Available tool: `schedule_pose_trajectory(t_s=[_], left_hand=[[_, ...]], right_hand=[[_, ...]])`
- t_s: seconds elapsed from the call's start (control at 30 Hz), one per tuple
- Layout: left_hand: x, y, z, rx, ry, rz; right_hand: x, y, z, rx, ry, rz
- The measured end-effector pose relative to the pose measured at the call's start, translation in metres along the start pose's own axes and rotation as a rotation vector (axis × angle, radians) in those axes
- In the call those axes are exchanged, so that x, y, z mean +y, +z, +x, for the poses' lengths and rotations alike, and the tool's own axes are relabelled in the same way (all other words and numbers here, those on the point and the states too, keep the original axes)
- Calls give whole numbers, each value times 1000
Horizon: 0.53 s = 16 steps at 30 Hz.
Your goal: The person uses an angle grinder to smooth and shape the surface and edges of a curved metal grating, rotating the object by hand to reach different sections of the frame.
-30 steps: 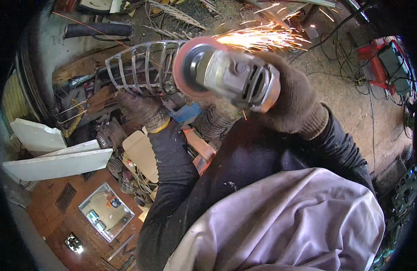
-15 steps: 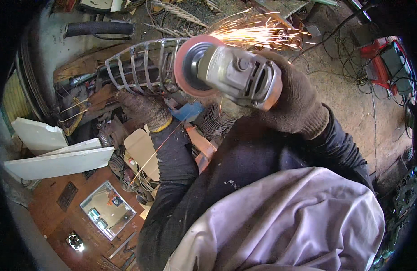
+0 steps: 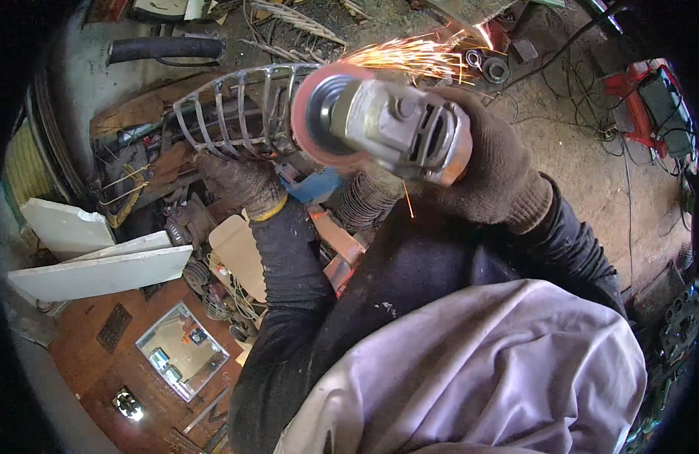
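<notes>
In a brown knit glove, my right hand (image 3: 497, 163) is closed around an angle grinder (image 3: 402, 125). The grinder's reddish disc (image 3: 308, 113) covers the right end of a curved metal grille (image 3: 228, 113) made of bent bars. Orange sparks (image 3: 410, 57) stream from the disc toward the far right. My left hand (image 3: 247, 185), also gloved, is closed on the grille's near edge, left of the disc. The exact contact between disc and metal is hidden behind the grinder, and some fingers of the left hand are hard to make out.
White boards (image 3: 100, 272) lean at the left, above a brown surface bearing a mirror-like panel (image 3: 183, 352). Coiled spring-like metal (image 3: 361, 203) and a blue piece (image 3: 315, 184) lie below the disc. A red and black machine (image 3: 652, 106) with tangled cables stands at right.
The grille has shifted slightly left with my left hand. The spark stream is a little narrower, and a separate spark now drops below the grinder. My grip is the same in both hands.
</notes>
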<state>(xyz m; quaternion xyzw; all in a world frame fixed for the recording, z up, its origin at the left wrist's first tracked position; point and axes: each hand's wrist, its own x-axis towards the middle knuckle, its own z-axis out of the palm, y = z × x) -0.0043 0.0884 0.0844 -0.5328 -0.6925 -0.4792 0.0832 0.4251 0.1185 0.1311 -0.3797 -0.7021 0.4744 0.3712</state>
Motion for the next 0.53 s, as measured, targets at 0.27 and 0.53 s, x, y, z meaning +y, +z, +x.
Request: schedule_pose_trajectory(t_s=[0.27,0.53], left_hand=[[45,11,-4,130,-314,-322],[64,21,-1,155,-316,-533]], right_hand=[[2,-4,0,-30,27,-66],[-8,-8,0,-89,92,-61]])
